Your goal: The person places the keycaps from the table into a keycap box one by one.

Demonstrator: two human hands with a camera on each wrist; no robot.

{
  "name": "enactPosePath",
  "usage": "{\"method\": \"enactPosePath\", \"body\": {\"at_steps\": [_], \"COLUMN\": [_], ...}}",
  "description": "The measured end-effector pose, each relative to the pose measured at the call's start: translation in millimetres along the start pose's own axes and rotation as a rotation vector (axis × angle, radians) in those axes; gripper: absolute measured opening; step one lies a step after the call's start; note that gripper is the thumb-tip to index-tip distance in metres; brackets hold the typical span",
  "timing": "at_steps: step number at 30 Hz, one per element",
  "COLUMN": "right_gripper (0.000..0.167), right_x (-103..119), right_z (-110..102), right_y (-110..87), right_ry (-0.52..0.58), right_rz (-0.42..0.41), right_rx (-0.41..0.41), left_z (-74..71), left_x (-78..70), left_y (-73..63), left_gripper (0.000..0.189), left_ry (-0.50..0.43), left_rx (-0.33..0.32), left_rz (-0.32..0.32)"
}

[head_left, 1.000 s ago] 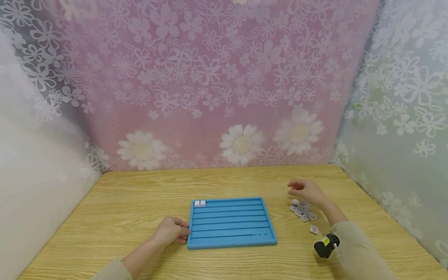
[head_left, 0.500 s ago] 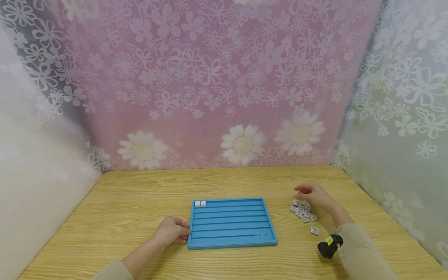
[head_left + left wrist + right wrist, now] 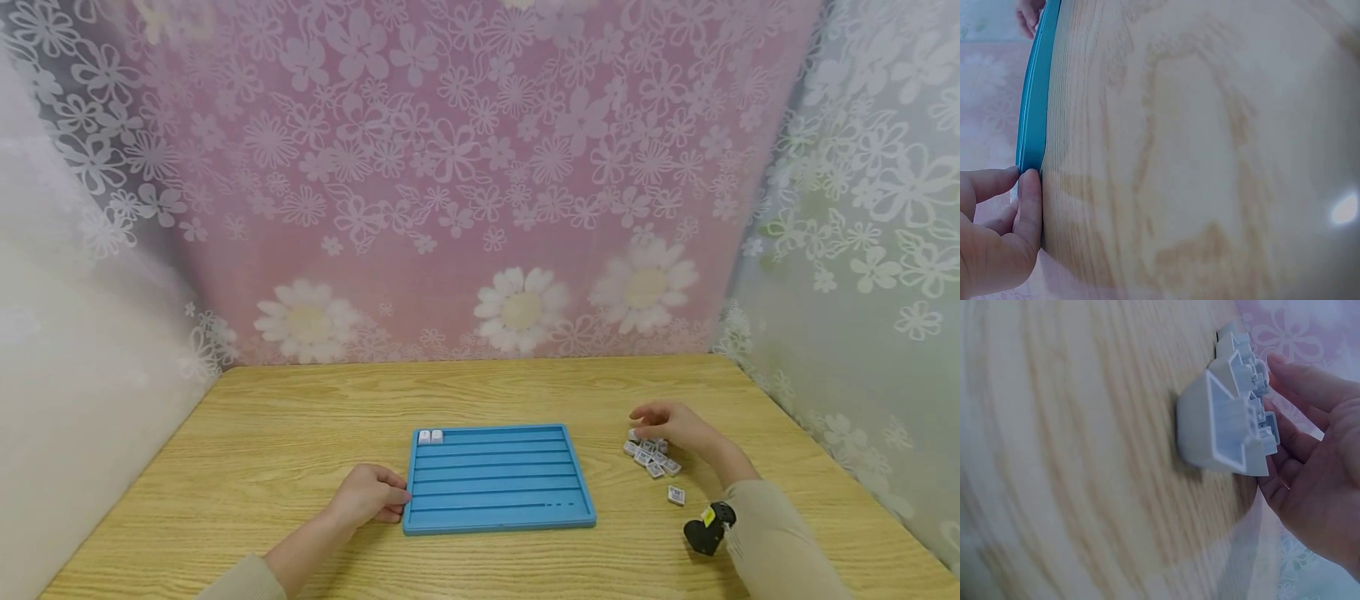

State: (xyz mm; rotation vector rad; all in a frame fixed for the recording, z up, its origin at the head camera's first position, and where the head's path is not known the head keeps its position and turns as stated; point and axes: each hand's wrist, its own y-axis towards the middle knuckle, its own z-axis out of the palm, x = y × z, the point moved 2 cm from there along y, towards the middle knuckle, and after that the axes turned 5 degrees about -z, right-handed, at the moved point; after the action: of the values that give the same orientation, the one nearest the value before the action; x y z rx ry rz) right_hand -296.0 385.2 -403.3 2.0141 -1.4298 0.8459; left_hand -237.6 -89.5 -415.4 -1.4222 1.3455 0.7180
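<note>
Two white keycaps [image 3: 437, 436] sit in a blue tray [image 3: 487, 472], its edge pinched by the left hand [image 3: 366, 496]; the right hand [image 3: 677, 427], fingers [image 3: 1310, 384] apart, is at a keycap pile [image 3: 643, 458]

The yellowish, wood-grained counter [image 3: 315, 417] bore a blue ridged tray [image 3: 487, 469] near its middle. To the tray's right lay a cluster of small white keycaps [image 3: 642, 457], some perhaps overlapping, though partly hidden; a lone keycap [image 3: 676, 495] sat apart, nearer the viewer.
</note>
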Motion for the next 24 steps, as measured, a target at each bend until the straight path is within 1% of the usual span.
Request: {"method": "enactPosePath", "body": {"at_steps": [2, 3, 6, 9, 10, 15, 18, 24], "right_gripper": [0.047, 0.047, 0.046, 0.044, 0.043, 0.041, 0.038, 0.031], "right_x": [-0.5, -0.6, -0.7, 0.7, 1.1, 2.2, 1.5, 0.0], "right_z": [0.8, 1.1, 1.9, 2.6, 2.9, 3.6, 3.8, 4.6], "right_y": [-0.1, -0.3, -0.7, -1.4, -1.6, -2.1, -1.0, 1.2], "right_ry": [-0.018, -0.024, -0.025, -0.002, 0.006, 0.026, 0.017, 0.022], "right_rz": [0.014, 0.02, 0.027, 0.027, 0.029, 0.043, 0.046, 0.019], "right_rx": [0.021, 0.029, 0.051, 0.069, 0.073, 0.102, 0.1, 0.087], "left_z": [-0.4, -1.0, -1.1, -0.9, -0.4, 0.5, 0.5, -0.4], "left_x": [0.3, 0.3, 0.0, -1.1, -1.5, -2.2, -1.2, -1.5], "left_y": [0.2, 0.7, 0.9, 0.0, -1.1, -1.5, -0.6, -2.4], "left_gripper": [0.017, 0.016, 0.015, 0.016, 0.016, 0.016, 0.015, 0.014], "left_ry": [-0.01, -0.015, -0.021, -0.011, -0.006, 0.005, 0.002, 0.006], "left_rx": [0.01, 0.032, 0.04, 0.037, 0.017, 0.007, 0.0, -0.001], "left_rz": [0.002, 0.009, 0.01, 0.009, 0.002, -0.004, -0.011, -0.004]}}
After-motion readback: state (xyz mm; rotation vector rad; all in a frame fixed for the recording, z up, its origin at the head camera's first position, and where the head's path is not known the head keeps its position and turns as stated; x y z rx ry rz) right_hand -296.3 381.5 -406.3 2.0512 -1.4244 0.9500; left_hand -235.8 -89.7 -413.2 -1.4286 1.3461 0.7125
